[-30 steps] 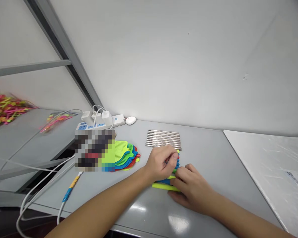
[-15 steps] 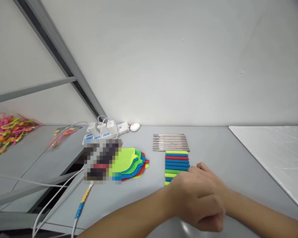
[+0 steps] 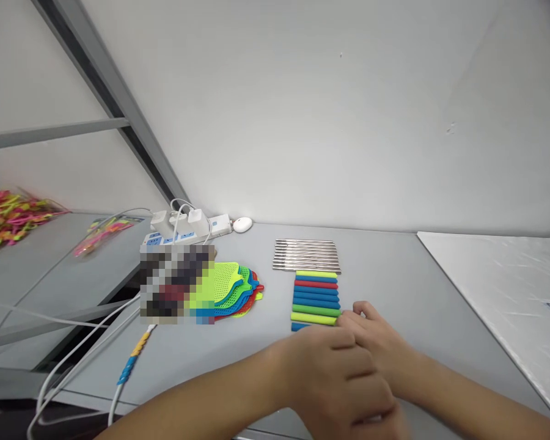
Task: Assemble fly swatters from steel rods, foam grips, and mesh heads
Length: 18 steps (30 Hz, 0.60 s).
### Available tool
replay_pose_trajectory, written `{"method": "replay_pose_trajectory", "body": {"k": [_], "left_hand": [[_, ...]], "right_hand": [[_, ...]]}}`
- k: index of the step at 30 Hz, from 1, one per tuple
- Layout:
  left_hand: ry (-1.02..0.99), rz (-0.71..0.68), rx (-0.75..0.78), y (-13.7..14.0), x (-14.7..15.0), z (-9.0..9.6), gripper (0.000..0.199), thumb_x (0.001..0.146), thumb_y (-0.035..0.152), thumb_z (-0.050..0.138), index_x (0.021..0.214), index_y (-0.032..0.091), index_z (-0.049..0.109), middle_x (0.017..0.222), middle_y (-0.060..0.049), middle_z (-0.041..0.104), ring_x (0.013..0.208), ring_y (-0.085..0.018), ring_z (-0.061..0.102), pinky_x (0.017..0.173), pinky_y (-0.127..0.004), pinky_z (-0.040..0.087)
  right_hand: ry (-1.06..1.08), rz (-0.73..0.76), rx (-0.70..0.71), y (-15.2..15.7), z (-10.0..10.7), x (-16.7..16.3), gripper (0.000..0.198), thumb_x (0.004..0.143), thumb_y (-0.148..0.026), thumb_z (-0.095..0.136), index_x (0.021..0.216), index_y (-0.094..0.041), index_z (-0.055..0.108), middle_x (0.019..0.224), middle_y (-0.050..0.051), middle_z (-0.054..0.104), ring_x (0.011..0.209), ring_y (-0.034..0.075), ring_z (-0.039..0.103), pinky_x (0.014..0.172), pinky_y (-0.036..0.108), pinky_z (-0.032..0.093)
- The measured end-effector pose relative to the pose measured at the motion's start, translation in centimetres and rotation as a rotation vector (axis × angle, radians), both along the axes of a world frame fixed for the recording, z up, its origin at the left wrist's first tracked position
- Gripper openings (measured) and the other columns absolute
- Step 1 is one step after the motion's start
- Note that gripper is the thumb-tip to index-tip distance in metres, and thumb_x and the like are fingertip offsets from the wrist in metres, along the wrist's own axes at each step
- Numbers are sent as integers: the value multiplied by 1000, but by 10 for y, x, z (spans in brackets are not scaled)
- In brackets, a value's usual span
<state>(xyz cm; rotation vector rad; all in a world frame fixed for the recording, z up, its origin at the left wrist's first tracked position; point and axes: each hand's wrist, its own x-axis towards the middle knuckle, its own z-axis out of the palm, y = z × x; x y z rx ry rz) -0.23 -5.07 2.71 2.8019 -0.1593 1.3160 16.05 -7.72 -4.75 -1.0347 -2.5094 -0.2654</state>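
Note:
My left hand (image 3: 337, 382) is closed in a fist, back of the hand towards me, at the bottom of the view. Whatever it may grip is hidden. It crosses in front of my right hand (image 3: 371, 339), whose fingers are curled beside the right ends of a row of coloured plastic tubes (image 3: 316, 299). What the right fingers hold, if anything, I cannot make out. The tubes are yellow, blue, red and green, laid side by side. Just behind them lie thin metal rods (image 3: 307, 255) in a row. Perforated fly swatter heads (image 3: 236, 293) are fanned out to the left.
A white power strip (image 3: 220, 225) with plugged-in chargers and a white round-ended device (image 3: 242, 225) lie at the back left. White cables (image 3: 85, 354) run down the left. Pink and yellow items (image 3: 13, 220) are heaped farther left. A white sheet (image 3: 495, 287) covers the right side.
The whole view has shifted, so table things appear higher and farther left. My left fist has moved lower. The lowest yellow tube no longer shows near my left wrist.

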Motion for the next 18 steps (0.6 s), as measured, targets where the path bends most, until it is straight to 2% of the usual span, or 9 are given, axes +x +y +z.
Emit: {"method": "replay_pose_trajectory", "body": {"k": [2, 4, 8, 12, 15, 18], "left_hand": [[-5, 36, 3, -5, -3, 5, 31, 79, 10, 55, 54, 22, 40, 50, 5, 52, 44, -9, 43, 42, -30, 32], [-46, 61, 15, -3, -7, 10, 26, 79, 14, 55, 57, 23, 43, 49, 5, 49, 44, -10, 42, 42, -31, 31], [-74, 125, -22, 18, -17, 14, 10, 75, 19, 51, 67, 24, 49, 49, 5, 48, 41, -12, 39, 43, -31, 25], [-181, 229, -89, 42, -19, 5, 12, 74, 12, 49, 73, 23, 52, 50, 5, 51, 43, -12, 40, 46, -28, 28], [-203, 273, -254, 51, -17, -4, 14, 79, 12, 49, 70, 22, 52, 51, 5, 49, 45, -11, 40, 49, -27, 30], [-197, 314, -458, 55, -16, -10, 18, 85, 18, 49, 67, 21, 52, 53, 4, 47, 47, -10, 39, 50, -25, 31]], "right_hand": [[29, 27, 18, 0, 4, 2, 22, 85, -4, 37, 74, -21, 46, 72, -1, 44, 62, 14, 35, 74, 36, 31], [37, 40, 24, 2, 9, 4, 23, 87, -3, 36, 77, -20, 49, 72, -1, 44, 63, 13, 35, 78, 37, 32], [20, 77, 73, 6, 18, 7, 25, 91, -5, 37, 78, -19, 53, 70, -2, 47, 64, 13, 39, 81, 38, 33], [-57, 99, 89, 6, 22, 6, 14, 96, -19, 47, 87, -18, 58, 75, 1, 54, 70, 16, 44, 78, 37, 33], [-80, 68, 42, 6, 22, 4, 15, 97, -28, 50, 95, -17, 60, 78, 1, 55, 71, 15, 46, 78, 37, 32], [-45, 33, 30, 6, 26, 5, 18, 98, -29, 48, 95, -18, 61, 76, 0, 53, 68, 15, 45, 76, 36, 32]]}}
